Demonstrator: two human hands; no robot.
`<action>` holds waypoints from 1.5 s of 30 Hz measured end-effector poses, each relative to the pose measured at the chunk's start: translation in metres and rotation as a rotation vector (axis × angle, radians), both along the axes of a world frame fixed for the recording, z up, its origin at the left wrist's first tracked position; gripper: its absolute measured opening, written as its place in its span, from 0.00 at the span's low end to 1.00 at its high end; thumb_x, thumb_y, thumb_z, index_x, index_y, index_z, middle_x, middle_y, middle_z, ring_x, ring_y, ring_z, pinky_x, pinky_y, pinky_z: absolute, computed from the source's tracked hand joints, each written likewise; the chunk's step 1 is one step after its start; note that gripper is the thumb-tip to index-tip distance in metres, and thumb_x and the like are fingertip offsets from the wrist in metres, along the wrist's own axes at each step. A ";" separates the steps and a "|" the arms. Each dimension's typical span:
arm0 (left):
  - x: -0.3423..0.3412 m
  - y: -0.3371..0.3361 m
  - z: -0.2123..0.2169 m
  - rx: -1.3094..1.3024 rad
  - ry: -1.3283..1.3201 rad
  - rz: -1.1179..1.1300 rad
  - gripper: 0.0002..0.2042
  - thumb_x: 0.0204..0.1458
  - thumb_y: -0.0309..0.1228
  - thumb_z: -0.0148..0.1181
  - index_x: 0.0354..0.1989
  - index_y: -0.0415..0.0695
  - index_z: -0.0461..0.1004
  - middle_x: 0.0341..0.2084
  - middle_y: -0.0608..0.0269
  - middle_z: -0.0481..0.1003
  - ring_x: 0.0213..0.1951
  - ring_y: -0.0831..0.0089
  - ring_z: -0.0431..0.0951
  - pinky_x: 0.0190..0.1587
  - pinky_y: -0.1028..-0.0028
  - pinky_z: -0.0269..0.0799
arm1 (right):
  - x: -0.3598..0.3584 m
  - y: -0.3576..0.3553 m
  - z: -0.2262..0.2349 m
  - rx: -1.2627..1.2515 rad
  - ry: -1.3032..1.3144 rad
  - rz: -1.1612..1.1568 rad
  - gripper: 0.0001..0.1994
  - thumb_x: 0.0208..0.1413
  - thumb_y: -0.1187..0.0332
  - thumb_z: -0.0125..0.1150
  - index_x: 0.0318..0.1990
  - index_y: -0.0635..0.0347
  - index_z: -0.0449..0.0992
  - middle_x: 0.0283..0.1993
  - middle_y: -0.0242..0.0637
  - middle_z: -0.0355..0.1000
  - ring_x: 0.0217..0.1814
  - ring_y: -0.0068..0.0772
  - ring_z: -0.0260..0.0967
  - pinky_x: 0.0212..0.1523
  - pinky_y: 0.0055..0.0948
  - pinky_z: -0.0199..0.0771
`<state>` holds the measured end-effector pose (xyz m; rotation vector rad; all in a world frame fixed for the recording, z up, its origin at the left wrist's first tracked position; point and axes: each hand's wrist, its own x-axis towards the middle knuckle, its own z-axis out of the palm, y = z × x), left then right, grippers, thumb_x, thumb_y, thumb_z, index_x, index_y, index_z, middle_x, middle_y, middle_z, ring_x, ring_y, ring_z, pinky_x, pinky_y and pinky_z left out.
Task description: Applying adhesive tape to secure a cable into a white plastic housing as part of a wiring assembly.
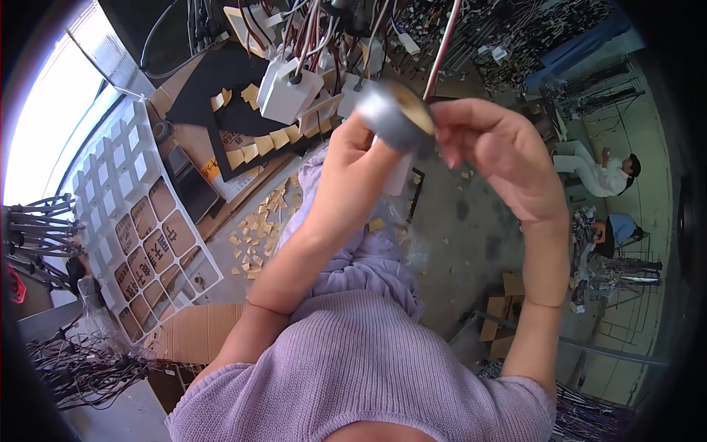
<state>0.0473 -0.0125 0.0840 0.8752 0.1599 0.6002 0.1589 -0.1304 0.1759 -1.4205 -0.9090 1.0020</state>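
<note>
Tape roll, blurred, is grasped in the grip of the left hand, the right hand curls beside it, its grip I cannot tell, and dark characters mark the cardboard.

The left hand grips a motion-blurred silver tape roll; the right hand curls just right of it. White wired boxes crowd beyond the grip; to its left, tan squares line a black frame.
</note>
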 end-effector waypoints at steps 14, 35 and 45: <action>0.002 0.022 -0.006 -0.070 -0.066 -0.368 0.08 0.58 0.36 0.55 0.36 0.45 0.73 0.30 0.71 0.75 0.29 0.84 0.72 0.31 0.82 0.68 | 0.050 0.009 0.014 0.100 -0.634 0.280 0.12 0.46 0.69 0.69 0.34 0.65 0.74 0.52 0.38 0.65 0.51 0.25 0.66 0.56 0.30 0.67; -0.027 0.009 0.004 -0.474 -0.083 -0.944 0.10 0.56 0.35 0.57 0.38 0.41 0.74 0.33 0.65 0.76 0.32 0.78 0.78 0.34 0.80 0.73 | 0.018 0.020 -0.005 0.213 -0.636 0.350 0.25 0.40 0.49 0.73 0.37 0.61 0.77 0.45 0.40 0.65 0.44 0.29 0.63 0.45 0.27 0.65; -0.031 0.021 0.012 0.229 0.225 -0.409 0.10 0.56 0.35 0.59 0.39 0.41 0.73 0.33 0.71 0.69 0.37 0.82 0.68 0.40 0.79 0.64 | -0.002 0.010 0.001 0.264 -1.206 0.070 0.06 0.46 0.71 0.65 0.30 0.61 0.75 0.35 0.38 0.70 0.41 0.42 0.68 0.41 0.36 0.69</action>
